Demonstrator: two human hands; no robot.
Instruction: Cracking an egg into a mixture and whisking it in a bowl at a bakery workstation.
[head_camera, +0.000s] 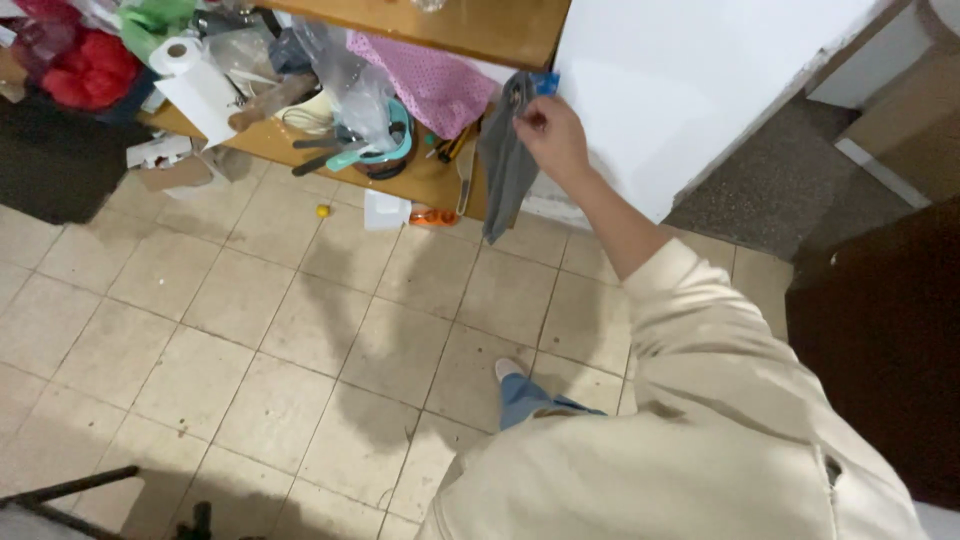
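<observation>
We see our right hand (552, 138) with its grip pinched on a grey cloth (503, 165), which hangs at the far edge of the cluttered wooden shelf (420, 180), beside the white panel (680, 70).

light is moderate and even, slightly dim toward the lower left and right edges of the frame. the white panel (660, 80) at upper centre is the brightest area, nearly washed out, without detail. soft dark shadows lie on the tiled floor (200, 330) at centre and bottom left, their edges diffuse. the whole frame is mildly soft; shelf clutter (330, 90) at upper left lacks fine detail. lines bend slightly at the edges.
</observation>
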